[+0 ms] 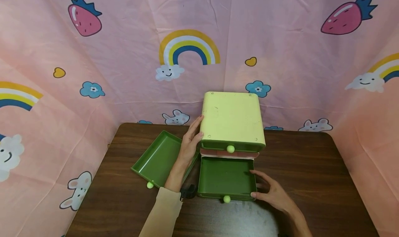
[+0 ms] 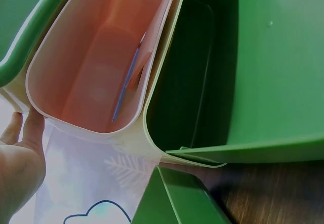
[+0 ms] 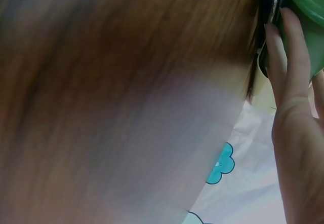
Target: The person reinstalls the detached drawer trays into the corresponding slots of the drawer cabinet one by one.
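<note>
A pale yellow drawer cabinet (image 1: 232, 117) stands at the back of the table. Its green top drawer (image 1: 246, 146) is closed, the pink middle compartment (image 2: 96, 77) has no drawer in it, and the green bottom drawer (image 1: 227, 176) is pulled out and bare inside. My left hand (image 1: 188, 145) rests against the cabinet's left side, fingers extended. At the bottom drawer's right wall, my right hand (image 1: 272, 192) holds the rim, with thumb by the front corner and a fingertip farther back. In the right wrist view its fingers (image 3: 296, 57) lie along the green drawer.
A loose green drawer (image 1: 156, 160) with a light green knob (image 1: 150, 185) lies angled on the brown wooden table (image 1: 311, 181), left of the cabinet and partly behind my left arm. A pink patterned curtain (image 1: 131, 50) hangs close behind the table and along both sides.
</note>
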`<state>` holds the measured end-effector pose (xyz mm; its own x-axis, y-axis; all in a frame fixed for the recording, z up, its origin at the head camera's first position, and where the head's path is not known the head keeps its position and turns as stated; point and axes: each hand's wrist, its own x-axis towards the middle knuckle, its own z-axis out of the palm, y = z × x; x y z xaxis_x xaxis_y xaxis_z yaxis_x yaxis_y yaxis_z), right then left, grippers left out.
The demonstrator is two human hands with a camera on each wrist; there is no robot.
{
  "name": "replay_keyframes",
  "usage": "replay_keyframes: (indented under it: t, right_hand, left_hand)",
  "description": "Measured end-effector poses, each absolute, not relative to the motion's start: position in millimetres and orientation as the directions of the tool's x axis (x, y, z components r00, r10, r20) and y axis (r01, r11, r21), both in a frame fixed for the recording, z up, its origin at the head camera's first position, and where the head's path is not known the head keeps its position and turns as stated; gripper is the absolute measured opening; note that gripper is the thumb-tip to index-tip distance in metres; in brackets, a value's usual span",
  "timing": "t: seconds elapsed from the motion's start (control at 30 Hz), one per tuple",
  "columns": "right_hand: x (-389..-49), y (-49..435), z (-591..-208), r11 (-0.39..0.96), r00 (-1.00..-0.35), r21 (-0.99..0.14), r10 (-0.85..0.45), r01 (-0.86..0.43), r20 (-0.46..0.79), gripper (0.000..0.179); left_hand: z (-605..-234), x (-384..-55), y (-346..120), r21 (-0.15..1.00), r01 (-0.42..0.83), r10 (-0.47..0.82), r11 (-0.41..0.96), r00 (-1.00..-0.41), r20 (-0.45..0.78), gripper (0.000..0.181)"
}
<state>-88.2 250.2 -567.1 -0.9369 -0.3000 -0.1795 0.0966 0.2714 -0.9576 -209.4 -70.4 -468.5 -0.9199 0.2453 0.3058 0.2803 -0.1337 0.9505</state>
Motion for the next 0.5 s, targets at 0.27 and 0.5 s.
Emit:
replay_keyframes:
  t: [0.27,0.5]
  right_hand:
    - [-88.9,248.1,-568.0,0.282,-0.944,-0.952,-0.267,0.117,-0.195,0.072]
    - [-89.9,246.3,-569.8,0.264,-0.943,-0.954,-0.260,0.140,-0.210,0.077]
  left_hand:
    - [-468.5,-208.9,-70.1,0.948,0.287,0.244,-0.138,-0.918,0.314,0.051]
    - [-468.0,-208.9,-70.4,0.950,0.283,0.248,-0.133,-0.918,0.308,0.051]
